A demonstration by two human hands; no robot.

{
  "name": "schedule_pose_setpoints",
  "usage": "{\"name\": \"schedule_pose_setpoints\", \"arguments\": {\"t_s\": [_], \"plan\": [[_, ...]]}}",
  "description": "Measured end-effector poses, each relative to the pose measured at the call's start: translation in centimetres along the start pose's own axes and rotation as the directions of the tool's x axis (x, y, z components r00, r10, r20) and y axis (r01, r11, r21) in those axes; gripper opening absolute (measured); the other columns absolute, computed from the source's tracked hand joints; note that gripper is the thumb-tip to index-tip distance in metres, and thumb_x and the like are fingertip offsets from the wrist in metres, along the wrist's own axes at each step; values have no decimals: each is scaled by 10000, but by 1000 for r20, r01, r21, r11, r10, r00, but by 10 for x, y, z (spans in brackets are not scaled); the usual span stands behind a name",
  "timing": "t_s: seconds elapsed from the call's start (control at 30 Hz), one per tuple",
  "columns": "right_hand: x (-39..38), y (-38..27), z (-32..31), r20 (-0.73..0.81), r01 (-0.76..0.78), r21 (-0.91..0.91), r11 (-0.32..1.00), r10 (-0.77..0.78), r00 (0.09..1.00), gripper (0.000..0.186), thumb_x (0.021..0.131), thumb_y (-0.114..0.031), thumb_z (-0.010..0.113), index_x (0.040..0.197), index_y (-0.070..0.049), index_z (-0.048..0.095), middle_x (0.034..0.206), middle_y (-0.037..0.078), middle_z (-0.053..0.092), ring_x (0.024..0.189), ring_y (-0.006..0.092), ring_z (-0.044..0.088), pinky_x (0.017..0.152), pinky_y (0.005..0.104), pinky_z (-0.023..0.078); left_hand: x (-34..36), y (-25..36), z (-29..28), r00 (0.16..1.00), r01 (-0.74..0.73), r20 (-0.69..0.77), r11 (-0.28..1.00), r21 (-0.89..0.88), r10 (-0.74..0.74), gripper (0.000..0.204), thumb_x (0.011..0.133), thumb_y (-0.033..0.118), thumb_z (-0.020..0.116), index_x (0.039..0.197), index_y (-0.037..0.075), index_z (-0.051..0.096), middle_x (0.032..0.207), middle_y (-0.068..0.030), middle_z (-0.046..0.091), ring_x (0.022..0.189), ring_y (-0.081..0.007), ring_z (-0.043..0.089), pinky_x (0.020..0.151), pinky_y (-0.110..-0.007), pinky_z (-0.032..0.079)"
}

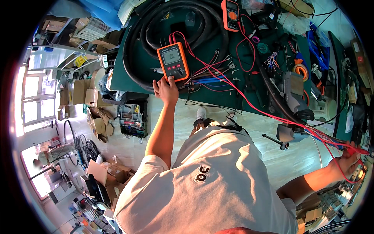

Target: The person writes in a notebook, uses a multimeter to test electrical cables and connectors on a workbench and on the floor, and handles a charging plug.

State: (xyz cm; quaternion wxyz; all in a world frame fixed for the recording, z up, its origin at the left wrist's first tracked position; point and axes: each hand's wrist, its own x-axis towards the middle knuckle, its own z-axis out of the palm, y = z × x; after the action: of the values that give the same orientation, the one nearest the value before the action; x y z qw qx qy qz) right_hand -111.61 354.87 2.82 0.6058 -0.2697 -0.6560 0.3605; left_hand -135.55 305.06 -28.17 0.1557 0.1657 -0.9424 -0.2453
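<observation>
An orange handheld meter (pixel 173 61) with a grey screen lies over the black cable on the green table. My left hand (pixel 166 92) is closed at its lower edge, thumb on the front below the dial; some fingers are hidden beneath. Red test leads (pixel 241 92) run from the meter's top across the table to the far right. There my right hand (pixel 348 160) is closed around the red lead ends, beside a thick cable (pixel 278 102) with thinner wires at its end. What the lead tips touch is hard to make out.
A second orange multimeter (pixel 231 16) lies at the back of the table (pixel 210 99). Thick black cable (pixel 130 58) coils around the left side. Stripped wires (pixel 212 76), orange tape (pixel 300 71) and a grey bench vise (pixel 293 91) are nearby. A parts organizer (pixel 132 117) stands on the floor.
</observation>
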Motion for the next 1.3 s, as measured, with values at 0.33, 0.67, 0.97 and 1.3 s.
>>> {"name": "schedule_pose_setpoints", "arguments": {"t_s": [0.33,0.67,0.97,1.3], "plan": [[4,3,-2,24,0,12,1000,-1,1000,379,961,-236,549,1123,106,542,1003,233,652,875,304,675,832,374,567,1,-1,-1,1000,2,16,1000,5,-2,436,937,465,472,1163,115,601,1216,-82,552,1353,-372,255,1078,-541,175],[5,2,-3,62,29,-27,999,-28,998,376,960,-243,553,1120,97,555,988,220,660,862,295,678,801,363,571,0,6,-7,999,40,29,999,22,-41,441,931,457,498,1158,91,592,1215,-87,555,1355,-355,266,1070,-545,178],[8,8,-7,43,15,35,999,-16,999,416,943,-265,584,1105,117,551,983,233,658,847,297,680,794,361,576,1,-5,3,1000,-4,-2,999,-39,4,453,967,461,396,1150,92,584,1214,-89,551,1346,-357,256,1073,-532,171],[7,7,-7,47,9,25,1000,-10,999,422,934,-266,596,1090,124,552,978,242,658,841,291,683,774,355,587,1,-7,5,1000,-21,6,1000,-21,21,441,971,445,394,1186,103,570,1223,-94,534,1351,-377,244,1073,-541,157]]}}
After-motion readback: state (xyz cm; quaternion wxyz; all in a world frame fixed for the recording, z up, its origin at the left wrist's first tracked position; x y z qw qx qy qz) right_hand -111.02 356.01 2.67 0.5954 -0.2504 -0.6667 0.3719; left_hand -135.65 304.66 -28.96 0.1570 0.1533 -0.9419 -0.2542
